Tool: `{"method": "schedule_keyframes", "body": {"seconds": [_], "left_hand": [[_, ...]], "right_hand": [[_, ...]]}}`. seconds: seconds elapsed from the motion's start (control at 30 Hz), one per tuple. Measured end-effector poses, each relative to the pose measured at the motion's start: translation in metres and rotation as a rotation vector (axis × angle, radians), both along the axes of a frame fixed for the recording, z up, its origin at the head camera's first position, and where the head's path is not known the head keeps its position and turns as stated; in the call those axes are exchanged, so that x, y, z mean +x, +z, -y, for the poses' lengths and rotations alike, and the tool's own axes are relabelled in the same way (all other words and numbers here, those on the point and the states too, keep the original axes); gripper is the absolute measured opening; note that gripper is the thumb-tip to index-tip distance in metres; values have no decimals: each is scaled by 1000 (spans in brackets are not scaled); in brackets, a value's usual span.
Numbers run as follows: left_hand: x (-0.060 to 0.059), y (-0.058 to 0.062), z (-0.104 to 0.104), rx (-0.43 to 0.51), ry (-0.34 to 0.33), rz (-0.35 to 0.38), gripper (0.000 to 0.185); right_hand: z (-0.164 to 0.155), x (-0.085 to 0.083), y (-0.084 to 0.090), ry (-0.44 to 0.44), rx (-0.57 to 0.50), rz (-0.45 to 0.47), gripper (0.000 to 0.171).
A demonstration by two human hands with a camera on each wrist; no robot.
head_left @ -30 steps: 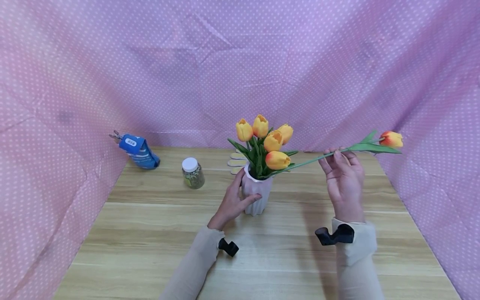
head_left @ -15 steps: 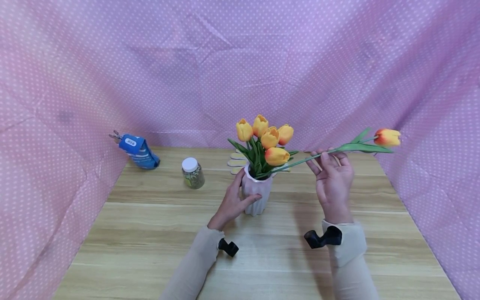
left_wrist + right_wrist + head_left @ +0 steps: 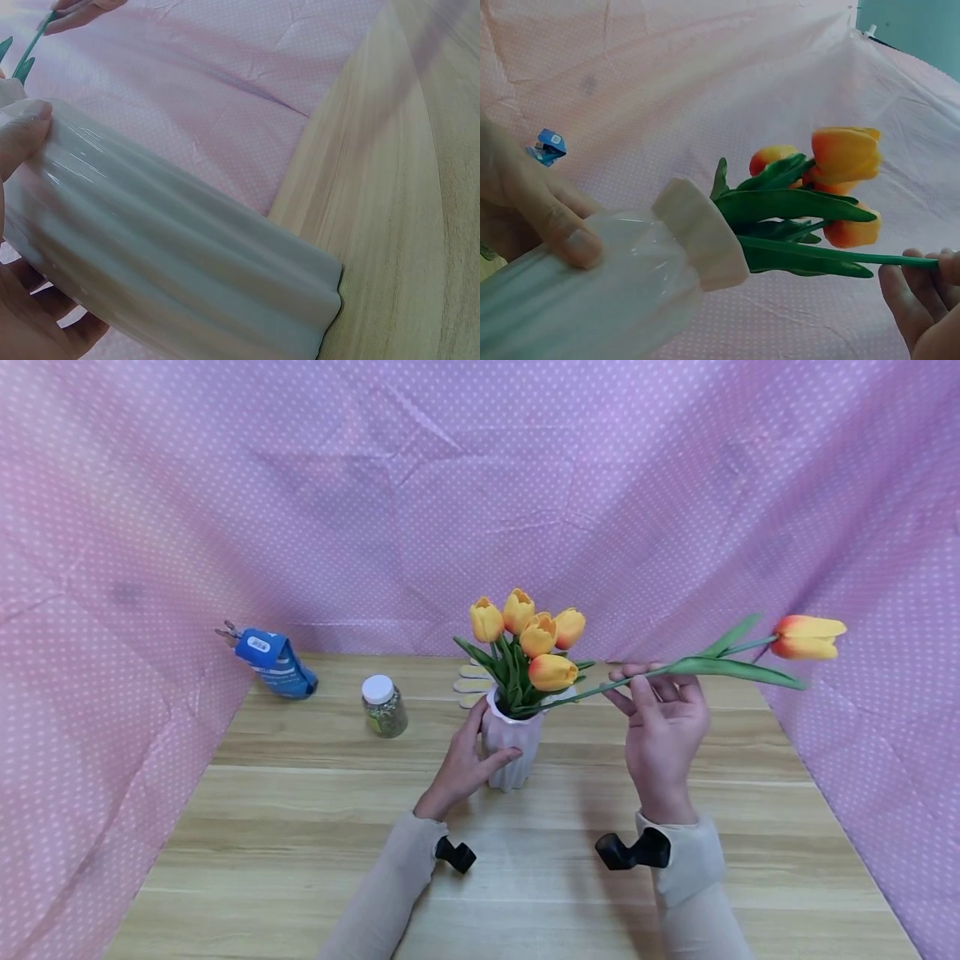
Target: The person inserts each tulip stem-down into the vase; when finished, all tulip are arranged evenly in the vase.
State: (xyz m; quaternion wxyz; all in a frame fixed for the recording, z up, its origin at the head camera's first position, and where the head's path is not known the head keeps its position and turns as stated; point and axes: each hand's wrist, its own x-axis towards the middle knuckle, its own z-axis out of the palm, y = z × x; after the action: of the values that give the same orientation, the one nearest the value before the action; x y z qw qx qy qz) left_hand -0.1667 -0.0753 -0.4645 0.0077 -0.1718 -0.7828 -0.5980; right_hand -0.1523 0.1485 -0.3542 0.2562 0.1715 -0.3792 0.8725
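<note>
There, the left hand (image 3: 461, 768) gripped the vase (image 3: 512, 745), fingers and thumb curled round its ribbed white wall. The vase stood upright on the desk (image 3: 300, 827), near the middle, holding a bunch of tulips (image 3: 528, 635). The right hand (image 3: 663, 735) pinched the stem (image 3: 600, 687) of a single tulip (image 3: 806, 637) between thumb and fingertips. That stem lay nearly level, its lower end at the vase mouth, its bloom well out to the right, above the desk edge. A jar (image 3: 384, 706) with a white lid stood left of the vase. A blue pouch (image 3: 273, 662) lay farther left, against the pink cloth (image 3: 480, 485).
</note>
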Motion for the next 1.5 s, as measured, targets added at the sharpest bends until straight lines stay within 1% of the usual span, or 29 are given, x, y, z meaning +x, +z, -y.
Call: {"method": "schedule_keyframes", "body": {"seconds": [0.1, 0.23, 0.47, 0.67, 0.9, 1.1, 1.17, 1.33, 1.5], "left_hand": [[0, -1, 0, 1, -4, -14, 84], [0, -2, 0, -5, -6, -29, 84], [0, -1, 0, -1, -9, -25, 84], [-1, 0, 0, 4, -6, -12, 84], [0, -1, 1, 1, -5, -34, 85], [-1, 0, 0, 3, -6, -23, 84], [-1, -1, 0, 3, -8, -27, 84], [-1, -1, 0, -6, -5, -30, 85], [-1, -1, 0, -5, -7, -31, 85]], "right_hand": [[5, 2, 0, -6, 50, -15, 17], [10, 4, -2, -12, 86, -20, 15], [17, 7, -9, -34, 182, 11, 14], [20, 8, -12, -59, 250, 17, 14], [23, 11, -13, -103, 332, 43, 16], [31, 12, -16, -132, 404, 6, 16], [33, 13, -17, -151, 442, 4, 17], [40, 15, -21, -253, 554, 34, 21], [45, 15, -27, -344, 628, 39, 21]]}}
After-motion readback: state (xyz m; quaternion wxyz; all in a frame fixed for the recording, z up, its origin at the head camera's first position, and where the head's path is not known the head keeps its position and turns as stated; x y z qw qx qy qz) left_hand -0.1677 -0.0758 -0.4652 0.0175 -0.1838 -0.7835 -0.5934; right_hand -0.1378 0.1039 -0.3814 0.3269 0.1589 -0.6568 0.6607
